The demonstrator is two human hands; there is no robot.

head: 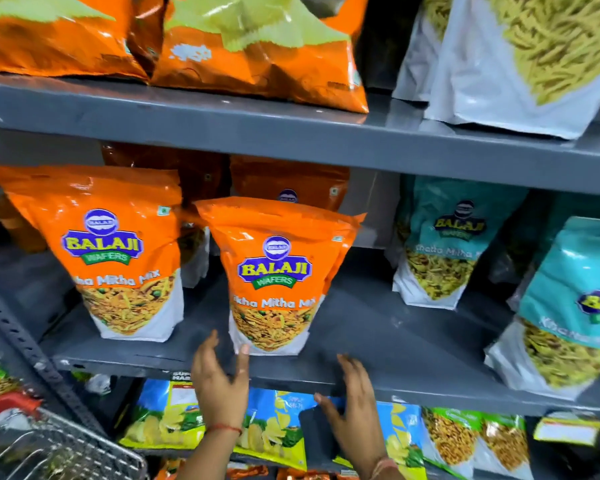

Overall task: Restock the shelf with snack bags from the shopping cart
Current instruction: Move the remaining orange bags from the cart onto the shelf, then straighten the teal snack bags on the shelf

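Head view: a grey metal shelf (pixel 378 327) holds an orange Balaji snack bag (pixel 274 271) standing upright near its front edge, at about the middle of the frame. A second orange bag (pixel 118 251) of the same kind stands upright to its left, apart from it, and further orange bags (pixel 288 181) stand behind both in shadow. To the right on the same shelf stand teal bags (pixel 444 244), one set back and another nearer the front at the frame's right edge. The left hand (pixel 220 382) is raised in front of the shelf edge with fingers spread; its grip is open, and one fingertip reaches the lower left corner of the middle orange bag, though actual contact cannot be confirmed. A red thread (pixel 224 427) circles the left wrist. The right hand (pixel 352 400) is below and to the right of that bag, palm toward the shelf edge, fingers loosely spread, grip open and holding nothing. The upper shelf (pixel 222 126) carries orange bags (pixel 257 53) and white bags (pixel 520 60). Below the hands, blue and yellow chip bags (pixel 278 424) fill the lower shelf. The wire shopping cart (pixel 49 448) with a red handle part sits at the lower left corner; its contents cannot be made out.
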